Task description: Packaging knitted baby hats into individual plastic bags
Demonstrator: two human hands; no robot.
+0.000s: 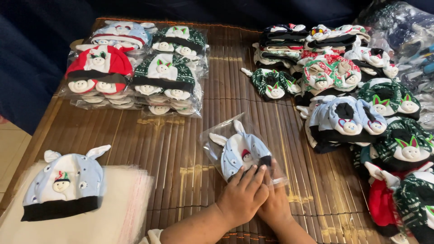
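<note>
A light blue baby cap with white ears [239, 151] lies inside a clear plastic bag [216, 135] on the bamboo mat [181, 149]. My left hand [244, 194] lies flat over the bag's near end, fingers pressing on the cap's black brim. My right hand [275, 203] sits partly under the left, pressing the bag's open edge. A second light blue cap [63, 185] with a black brim rests unbagged on a stack of clear bags [126, 203] at the lower left.
Bagged caps, red [99, 68] and green [165, 74], are stacked at the back left. Several loose caps in green, blue, red and black [348, 90] are piled along the right side. A crinkled plastic sack [402, 27] sits at the far right.
</note>
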